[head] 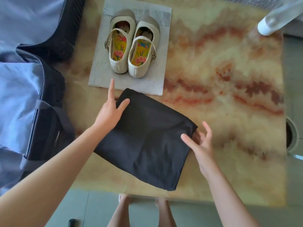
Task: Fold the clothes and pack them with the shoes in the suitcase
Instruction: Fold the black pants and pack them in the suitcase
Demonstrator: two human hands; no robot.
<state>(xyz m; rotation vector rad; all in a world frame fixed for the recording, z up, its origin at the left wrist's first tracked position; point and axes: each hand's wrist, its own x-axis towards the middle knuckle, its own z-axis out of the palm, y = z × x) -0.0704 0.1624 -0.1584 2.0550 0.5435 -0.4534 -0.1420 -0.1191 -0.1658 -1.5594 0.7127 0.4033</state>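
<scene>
We see the black garment (147, 136) folded into a flat rectangle on the rug (221, 76), lying at an angle with one corner pointing away towards the shoes and the other end near the rug's close edge. The left hand (111, 108) is at the garment's far left corner: its thumb lies on top of the cloth and its index finger points straight out past the corner, but the other fingers are hidden by the fabric, so we cannot tell whether it grips. The right hand (200, 143) is at the right corner, thumb resting on the cloth and fingers spread and loosely bent beside the edge, not closed round it. Just beyond the garment, the pair of cream strap shoes (131, 46) with bright floral insoles stands side by side, toes pointing away, on a sheet of grey paper (98, 74) whose near edge almost meets the garment's far corner. To the left, the dark suitcase (49, 112) lies open, with light blue fabric (16, 95) inside and grey straps across it. At the bottom, our bare legs (118, 210) stand on the grey-green floor (91, 208), and a white-tipped furniture leg (268, 25) rests on the rug's far right corner.
</scene>
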